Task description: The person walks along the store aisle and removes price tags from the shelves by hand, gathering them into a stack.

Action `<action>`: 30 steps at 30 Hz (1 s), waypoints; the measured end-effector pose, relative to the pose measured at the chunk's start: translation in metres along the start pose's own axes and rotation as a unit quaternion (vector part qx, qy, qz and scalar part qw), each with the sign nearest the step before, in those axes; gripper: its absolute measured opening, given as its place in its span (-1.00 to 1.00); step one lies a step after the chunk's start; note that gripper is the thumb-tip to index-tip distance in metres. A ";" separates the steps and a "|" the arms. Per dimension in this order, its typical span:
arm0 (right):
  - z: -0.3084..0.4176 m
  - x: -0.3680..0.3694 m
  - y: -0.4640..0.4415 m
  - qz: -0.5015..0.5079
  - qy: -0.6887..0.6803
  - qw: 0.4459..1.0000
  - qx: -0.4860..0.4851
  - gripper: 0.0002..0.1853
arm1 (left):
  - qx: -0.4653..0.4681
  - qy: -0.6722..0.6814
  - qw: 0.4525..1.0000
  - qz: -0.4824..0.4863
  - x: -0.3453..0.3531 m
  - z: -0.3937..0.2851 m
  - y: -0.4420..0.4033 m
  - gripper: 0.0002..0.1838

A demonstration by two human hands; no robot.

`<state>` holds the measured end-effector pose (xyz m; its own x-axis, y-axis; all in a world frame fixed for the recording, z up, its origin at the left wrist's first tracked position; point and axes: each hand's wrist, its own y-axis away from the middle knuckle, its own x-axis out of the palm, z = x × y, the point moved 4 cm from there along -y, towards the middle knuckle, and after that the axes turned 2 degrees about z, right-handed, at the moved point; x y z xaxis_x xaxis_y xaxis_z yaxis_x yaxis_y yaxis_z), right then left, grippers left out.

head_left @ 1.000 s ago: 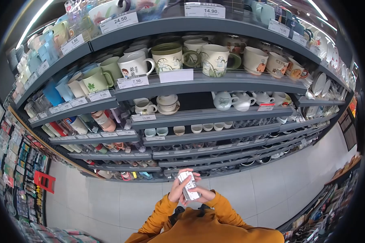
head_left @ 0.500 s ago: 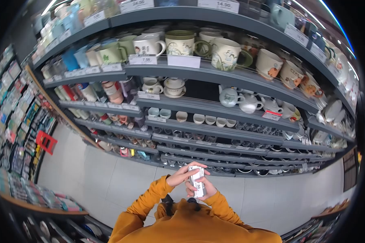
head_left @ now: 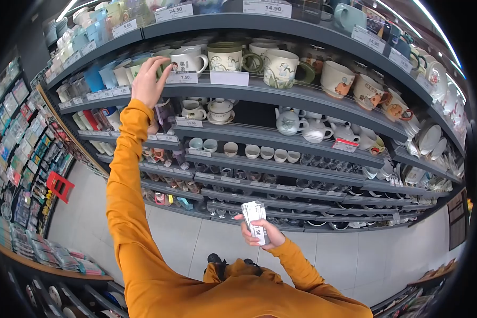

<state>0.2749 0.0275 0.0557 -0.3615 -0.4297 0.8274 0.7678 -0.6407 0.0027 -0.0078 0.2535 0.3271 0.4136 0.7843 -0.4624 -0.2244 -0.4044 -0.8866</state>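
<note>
My left hand [head_left: 150, 82] is raised to the mug shelf, fingers apart and nothing visible in them. It covers part of a green mug [head_left: 137, 68] and is just left of a price label [head_left: 180, 77] reading 7.50. Behind that label stands a white mug [head_left: 190, 60] with a printed figure and characters. Low in front of my body, my right hand [head_left: 271, 233] is closed around a stack of white price labels [head_left: 254, 214]. The top label shows 7.90, partly under my thumb.
A blank white label [head_left: 229, 78] sits on the shelf edge [head_left: 249, 91] below patterned mugs. Teapots [head_left: 291, 122] and small bowls [head_left: 230, 149] fill lower shelves. A red step stool [head_left: 60, 186] stands on the tiled floor at left, beside a rack of packaged goods [head_left: 24, 153].
My left hand has left the label stack and reached up and left to the mug shelf. My right hand still holds the stack. The view has shifted slightly.
</note>
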 end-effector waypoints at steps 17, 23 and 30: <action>-0.041 0.007 -0.033 -0.046 -0.006 0.998 -0.046 -0.54 | -0.155 0.356 0.879 0.275 0.071 0.103 -0.011 -0.72; -0.065 0.013 -0.065 -0.051 -0.019 0.995 -0.079 -0.52 | -0.182 0.421 0.842 0.286 0.085 0.112 -0.014 -0.75; -0.081 0.017 -0.096 -0.068 -0.032 0.992 -0.099 -0.53 | -0.253 0.495 0.783 0.279 0.102 0.130 -0.015 -0.68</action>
<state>0.1520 0.0300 0.0238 -0.4145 -0.2939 0.8613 0.5935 -0.8047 0.0110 -0.0773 0.4006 0.2947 0.9133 -0.2289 -0.3368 -0.3394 -0.8849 -0.3191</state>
